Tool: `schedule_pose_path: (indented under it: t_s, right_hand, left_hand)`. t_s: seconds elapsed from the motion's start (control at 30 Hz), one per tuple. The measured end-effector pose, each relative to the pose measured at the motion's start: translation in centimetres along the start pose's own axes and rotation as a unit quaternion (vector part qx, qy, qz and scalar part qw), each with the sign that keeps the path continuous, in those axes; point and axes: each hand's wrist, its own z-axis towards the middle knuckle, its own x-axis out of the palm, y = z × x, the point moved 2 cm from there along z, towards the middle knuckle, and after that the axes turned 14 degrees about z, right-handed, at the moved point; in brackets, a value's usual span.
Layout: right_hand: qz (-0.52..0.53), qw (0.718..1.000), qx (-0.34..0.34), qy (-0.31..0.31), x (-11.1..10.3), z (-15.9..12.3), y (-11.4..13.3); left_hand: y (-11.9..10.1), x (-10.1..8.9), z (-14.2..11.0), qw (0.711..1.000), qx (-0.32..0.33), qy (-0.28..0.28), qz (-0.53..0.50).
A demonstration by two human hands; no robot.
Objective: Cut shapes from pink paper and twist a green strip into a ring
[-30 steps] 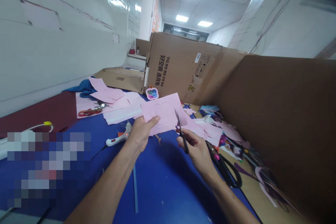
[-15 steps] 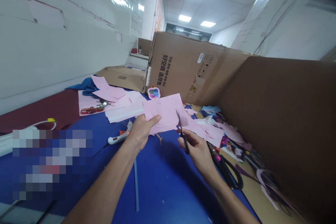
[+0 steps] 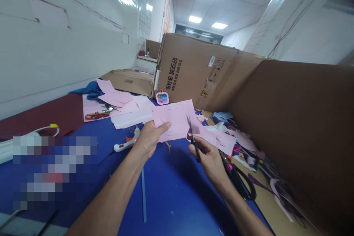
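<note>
My left hand (image 3: 151, 136) grips the lower left corner of a pink sheet (image 3: 177, 118), thumb on top. Faint curved outlines are drawn on the sheet. In my right hand (image 3: 206, 153) is a small pair of scissors (image 3: 195, 147) with black handles, its blades pointing up at the sheet's right edge. Whether the blades are parted is hard to make out. Behind the sheet a flower-shaped badge (image 3: 162, 98) with a pink border leans near the cardboard. Left of my left hand lies a white glue gun (image 3: 123, 146).
A tall cardboard box (image 3: 190, 70) walls off the back and right. Large black-handled shears (image 3: 240, 179) lie beside my right wrist. Pink scraps (image 3: 116, 97) and keys (image 3: 109, 108) sit at the back left. Mixed offcuts (image 3: 246, 155) fill the right side. A narrow strip (image 3: 143, 195) lies on the blue mat (image 3: 171, 199).
The pink sheet and both hands have shifted very slightly right and down in view. Both hands keep their hold on the sheet and the scissors.
</note>
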Motion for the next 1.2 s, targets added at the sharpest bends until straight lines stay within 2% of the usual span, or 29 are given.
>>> schedule_pose_path:
  t_s: [1.2]
  right_hand:
    - [-0.033,0.999,0.013,0.015,-0.4,0.0,0.7]
  left_hand:
    - [-0.5,-1.2,0.3,0.999,-0.023,0.026,-0.005]
